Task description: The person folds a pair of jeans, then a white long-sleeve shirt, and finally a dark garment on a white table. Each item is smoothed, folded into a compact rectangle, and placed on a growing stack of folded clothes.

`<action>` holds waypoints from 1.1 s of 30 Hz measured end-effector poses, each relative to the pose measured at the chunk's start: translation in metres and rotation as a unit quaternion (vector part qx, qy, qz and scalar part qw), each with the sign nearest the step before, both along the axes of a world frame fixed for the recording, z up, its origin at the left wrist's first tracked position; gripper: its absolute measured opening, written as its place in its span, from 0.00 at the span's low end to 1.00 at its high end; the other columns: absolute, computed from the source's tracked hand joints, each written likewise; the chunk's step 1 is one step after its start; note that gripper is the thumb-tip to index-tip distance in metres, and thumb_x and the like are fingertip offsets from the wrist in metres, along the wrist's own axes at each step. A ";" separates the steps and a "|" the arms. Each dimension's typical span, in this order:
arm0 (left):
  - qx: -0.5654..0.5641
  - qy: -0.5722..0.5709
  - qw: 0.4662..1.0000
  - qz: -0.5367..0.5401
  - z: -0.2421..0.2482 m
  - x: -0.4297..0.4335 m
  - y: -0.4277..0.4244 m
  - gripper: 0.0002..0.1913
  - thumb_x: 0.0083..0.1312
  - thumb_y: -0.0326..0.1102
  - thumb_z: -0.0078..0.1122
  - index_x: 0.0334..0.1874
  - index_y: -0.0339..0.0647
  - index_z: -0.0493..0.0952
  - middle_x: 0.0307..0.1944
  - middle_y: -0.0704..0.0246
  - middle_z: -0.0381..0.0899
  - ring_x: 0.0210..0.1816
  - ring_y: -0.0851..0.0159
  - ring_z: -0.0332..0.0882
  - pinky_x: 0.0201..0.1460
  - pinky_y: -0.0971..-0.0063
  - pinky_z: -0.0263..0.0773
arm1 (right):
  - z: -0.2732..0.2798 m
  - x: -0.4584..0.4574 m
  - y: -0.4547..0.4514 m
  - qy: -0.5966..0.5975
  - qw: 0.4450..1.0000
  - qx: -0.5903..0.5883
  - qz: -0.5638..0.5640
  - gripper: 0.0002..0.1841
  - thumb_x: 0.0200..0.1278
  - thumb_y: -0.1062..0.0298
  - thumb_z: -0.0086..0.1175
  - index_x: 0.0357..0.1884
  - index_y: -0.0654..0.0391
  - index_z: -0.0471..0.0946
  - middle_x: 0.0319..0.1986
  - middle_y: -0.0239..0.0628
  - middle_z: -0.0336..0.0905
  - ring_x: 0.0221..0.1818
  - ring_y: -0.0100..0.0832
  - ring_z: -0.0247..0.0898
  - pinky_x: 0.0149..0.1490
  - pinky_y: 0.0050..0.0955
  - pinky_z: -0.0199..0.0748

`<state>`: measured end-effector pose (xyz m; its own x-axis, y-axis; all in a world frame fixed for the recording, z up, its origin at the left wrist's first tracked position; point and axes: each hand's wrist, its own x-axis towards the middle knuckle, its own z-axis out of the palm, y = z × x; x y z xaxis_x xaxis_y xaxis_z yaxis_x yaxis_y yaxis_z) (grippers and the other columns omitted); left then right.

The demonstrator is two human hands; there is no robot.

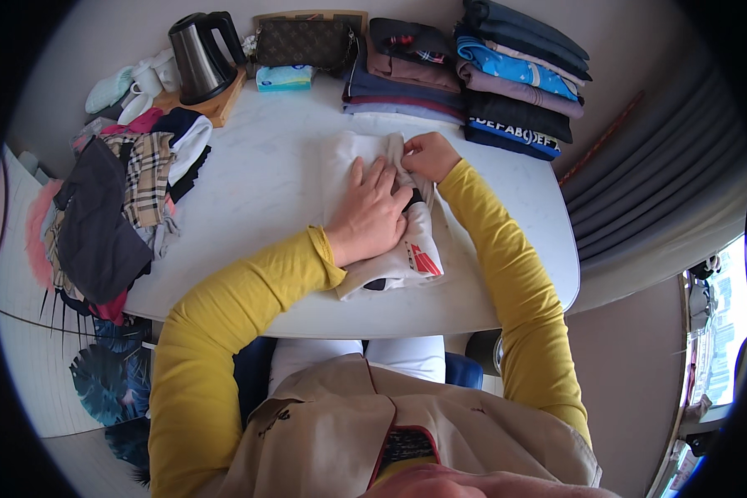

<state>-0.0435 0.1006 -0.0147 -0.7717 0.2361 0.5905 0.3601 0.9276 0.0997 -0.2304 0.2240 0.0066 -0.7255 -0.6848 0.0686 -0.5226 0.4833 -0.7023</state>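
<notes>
A white garment (353, 149) with a red print and black patches lies partly folded on the white table (255, 180) before me. My left hand (373, 208) rests on top of it, palm down, with the fingers spread and nothing gripped. At the garment's far right edge, my right hand (431, 157) pinches a fold of the fabric between thumb and fingers. Part of the garment's middle is hidden beneath my left hand.
A heap of loose clothes (99, 218) covers the table's left side. Folded clothes stand in a left stack (408, 68) and a right stack (520, 81) at the back. A steel kettle (202, 59), a tissue pack (284, 78) and a brown patterned bag (302, 43) stand along the wall.
</notes>
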 end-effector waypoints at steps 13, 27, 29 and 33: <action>-0.002 -0.020 1.000 -0.016 0.005 0.003 0.006 0.16 0.64 0.34 0.58 0.49 0.32 0.73 0.68 0.35 0.67 0.74 0.34 0.61 0.76 0.35 0.50 | -0.008 0.015 -0.019 0.238 0.956 -0.136 -0.106 0.10 0.57 0.68 0.61 0.39 0.61 0.86 0.31 0.53 0.85 0.35 0.53 0.83 0.44 0.43 0.81; -0.093 -0.070 0.993 0.006 0.012 -0.003 0.026 0.19 0.62 0.37 0.58 0.52 0.32 0.78 0.57 0.42 0.76 0.61 0.40 0.70 0.62 0.41 0.63 | 0.032 0.041 -0.027 0.335 0.926 -0.175 0.004 0.08 0.56 0.65 0.65 0.33 0.58 0.84 0.28 0.48 0.83 0.34 0.52 0.81 0.41 0.45 0.80; -0.029 -0.054 0.998 -0.022 0.014 -0.005 0.021 0.20 0.60 0.34 0.61 0.53 0.33 0.79 0.53 0.51 0.78 0.58 0.45 0.72 0.58 0.45 0.67 | 0.034 0.039 -0.028 0.333 0.924 -0.188 -0.002 0.08 0.56 0.69 0.64 0.38 0.58 0.86 0.30 0.47 0.82 0.33 0.51 0.81 0.41 0.44 0.80; 0.068 0.016 0.995 -0.075 0.029 -0.018 -0.021 0.21 0.57 0.29 0.63 0.55 0.37 0.79 0.54 0.57 0.79 0.56 0.50 0.74 0.57 0.56 0.71 | 0.035 0.031 -0.024 0.278 0.938 -0.207 0.010 0.12 0.55 0.74 0.63 0.43 0.60 0.87 0.33 0.48 0.83 0.32 0.47 0.81 0.41 0.39 0.81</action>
